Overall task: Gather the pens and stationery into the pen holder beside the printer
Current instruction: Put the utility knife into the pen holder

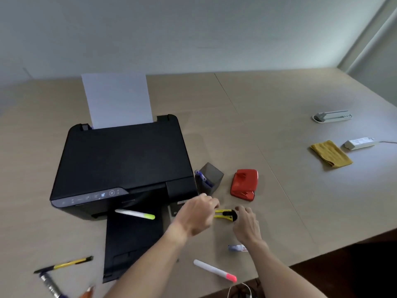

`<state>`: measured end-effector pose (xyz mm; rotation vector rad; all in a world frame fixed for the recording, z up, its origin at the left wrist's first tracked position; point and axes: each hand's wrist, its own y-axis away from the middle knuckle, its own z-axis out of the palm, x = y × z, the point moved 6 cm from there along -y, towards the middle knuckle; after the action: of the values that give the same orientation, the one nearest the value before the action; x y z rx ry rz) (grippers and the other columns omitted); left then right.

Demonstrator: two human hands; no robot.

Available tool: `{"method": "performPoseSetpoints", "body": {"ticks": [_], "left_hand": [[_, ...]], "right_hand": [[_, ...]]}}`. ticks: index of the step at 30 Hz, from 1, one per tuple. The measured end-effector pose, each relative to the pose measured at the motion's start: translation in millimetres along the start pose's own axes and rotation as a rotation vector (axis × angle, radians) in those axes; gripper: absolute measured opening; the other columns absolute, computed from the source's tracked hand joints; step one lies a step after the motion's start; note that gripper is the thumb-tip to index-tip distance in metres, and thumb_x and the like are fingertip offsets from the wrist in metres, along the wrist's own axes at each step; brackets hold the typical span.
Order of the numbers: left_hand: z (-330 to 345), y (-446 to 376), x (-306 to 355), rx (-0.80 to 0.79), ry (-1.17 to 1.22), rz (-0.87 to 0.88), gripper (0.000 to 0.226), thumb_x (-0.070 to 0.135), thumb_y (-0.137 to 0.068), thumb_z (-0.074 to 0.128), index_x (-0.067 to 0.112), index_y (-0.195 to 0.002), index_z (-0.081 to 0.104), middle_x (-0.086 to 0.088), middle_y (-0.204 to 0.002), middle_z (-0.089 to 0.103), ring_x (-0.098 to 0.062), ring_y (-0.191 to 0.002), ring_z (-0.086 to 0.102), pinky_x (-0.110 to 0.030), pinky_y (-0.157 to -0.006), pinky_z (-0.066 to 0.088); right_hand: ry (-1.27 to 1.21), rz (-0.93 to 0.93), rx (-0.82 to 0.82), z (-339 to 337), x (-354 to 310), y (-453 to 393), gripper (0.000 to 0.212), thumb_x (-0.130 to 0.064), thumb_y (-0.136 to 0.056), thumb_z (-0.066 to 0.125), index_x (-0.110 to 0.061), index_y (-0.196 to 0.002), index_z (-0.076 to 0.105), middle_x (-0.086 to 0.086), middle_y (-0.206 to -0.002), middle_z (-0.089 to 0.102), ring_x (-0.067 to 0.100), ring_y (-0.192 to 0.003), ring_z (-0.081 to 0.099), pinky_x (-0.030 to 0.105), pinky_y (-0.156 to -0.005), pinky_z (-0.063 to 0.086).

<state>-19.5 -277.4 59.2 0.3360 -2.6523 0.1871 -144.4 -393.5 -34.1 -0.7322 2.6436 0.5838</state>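
The grey square pen holder (212,176) stands just right of the black printer (122,160), and a blue pen (200,177) is in it. In front of the holder a yellow utility knife (225,214) is between my hands. My left hand (196,216) has its fingers closed on the knife's left end. My right hand (247,224) is spread beside the knife's black end. A green-tipped highlighter (136,214) lies on the printer's output tray. A pink-tipped highlighter (214,271) and a small white tube (236,247) lie near the front edge.
A red hole punch (245,184) sits right of the holder. A yellow-black pen (64,264), a silver pen (50,284) and a pencil (88,292) lie at front left. A yellow cloth (330,153), a power strip (332,116) and a white adapter (358,143) are far right.
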Motion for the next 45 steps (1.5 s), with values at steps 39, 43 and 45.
{"method": "performPoseSetpoints", "body": {"ticks": [39, 43, 45], "left_hand": [[4, 42, -15, -0.091, 0.270, -0.331, 0.016, 0.027, -0.087, 0.053, 0.017, -0.087, 0.065, 0.003, -0.087, 0.067, -0.015, -0.085, 0.061, -0.033, -0.075, 0.054], [-44, 1, -9, 0.061, 0.339, -0.292, 0.019, 0.026, -0.084, 0.050, 0.015, -0.071, 0.058, 0.002, -0.070, 0.062, -0.015, -0.066, 0.059, -0.040, -0.065, 0.056], [-64, -15, -9, 0.185, 0.333, -0.297, 0.021, 0.024, -0.086, 0.046, 0.013, -0.072, 0.057, 0.001, -0.071, 0.061, -0.018, -0.065, 0.058, -0.041, -0.061, 0.054]], "right_hand": [[-0.221, -0.380, 0.254, -128, -98, -56, 0.008, -0.010, -0.088, 0.056, -0.013, -0.094, 0.059, 0.004, -0.086, 0.058, 0.023, -0.079, 0.054, 0.033, -0.067, 0.041], [-0.169, -0.368, 0.200, -117, -114, -57, 0.010, -0.012, -0.088, 0.055, -0.012, -0.097, 0.060, 0.008, -0.095, 0.060, 0.028, -0.088, 0.056, 0.043, -0.078, 0.047], [-0.156, -0.336, 0.159, -112, -116, -54, 0.018, -0.015, -0.086, 0.057, -0.011, -0.104, 0.059, 0.008, -0.102, 0.061, 0.028, -0.095, 0.056, 0.042, -0.083, 0.046]]}}
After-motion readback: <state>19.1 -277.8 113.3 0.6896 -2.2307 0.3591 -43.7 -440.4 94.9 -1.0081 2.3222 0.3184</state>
